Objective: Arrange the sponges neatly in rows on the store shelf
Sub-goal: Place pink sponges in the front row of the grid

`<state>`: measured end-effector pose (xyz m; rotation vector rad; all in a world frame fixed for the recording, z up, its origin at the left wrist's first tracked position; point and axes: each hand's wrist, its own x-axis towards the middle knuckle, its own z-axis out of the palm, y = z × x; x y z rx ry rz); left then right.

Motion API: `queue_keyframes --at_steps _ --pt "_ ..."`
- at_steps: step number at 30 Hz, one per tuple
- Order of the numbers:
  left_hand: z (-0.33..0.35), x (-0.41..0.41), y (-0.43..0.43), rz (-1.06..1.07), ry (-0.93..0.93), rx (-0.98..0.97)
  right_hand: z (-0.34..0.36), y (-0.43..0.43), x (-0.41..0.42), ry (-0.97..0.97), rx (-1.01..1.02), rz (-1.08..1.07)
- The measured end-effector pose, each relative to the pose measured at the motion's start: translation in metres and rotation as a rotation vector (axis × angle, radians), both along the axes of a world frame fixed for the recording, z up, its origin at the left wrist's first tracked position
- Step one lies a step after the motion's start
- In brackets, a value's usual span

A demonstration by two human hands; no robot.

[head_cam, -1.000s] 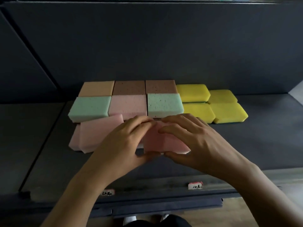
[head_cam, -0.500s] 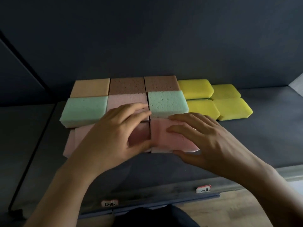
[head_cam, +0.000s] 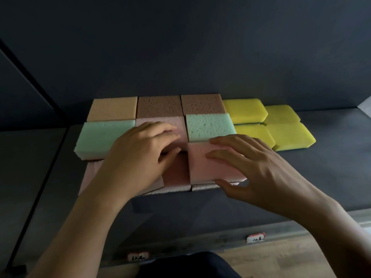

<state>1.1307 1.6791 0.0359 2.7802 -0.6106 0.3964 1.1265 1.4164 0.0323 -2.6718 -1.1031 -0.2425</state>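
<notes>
Rectangular sponges lie in rows on the dark shelf. Along the back sit an orange sponge and two brown sponges. The middle row holds a green sponge, a pink one and another green sponge. At the front lie a pale pink sponge, a darker pink sponge and a pink sponge. My left hand rests flat across the middle and front rows. My right hand presses that front right pink sponge, with the thumb against its front edge.
Several yellow sponges lie in two rows to the right of the block. Price tags sit on the shelf's front lip. A dark back wall rises behind the sponges, and a divider bar runs down the left.
The pink sponge under my right hand has gone down flat into the front row beside the darker pink one. My left hand slid back over the middle row.
</notes>
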Motion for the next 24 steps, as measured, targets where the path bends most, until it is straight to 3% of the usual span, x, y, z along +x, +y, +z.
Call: queue_keyframes --at_steps 24 --pt "-0.0025 0.0004 -0.0004 -0.009 0.030 -0.033 -0.0060 -0.0008 0.0087 -0.020 -0.028 0.004"
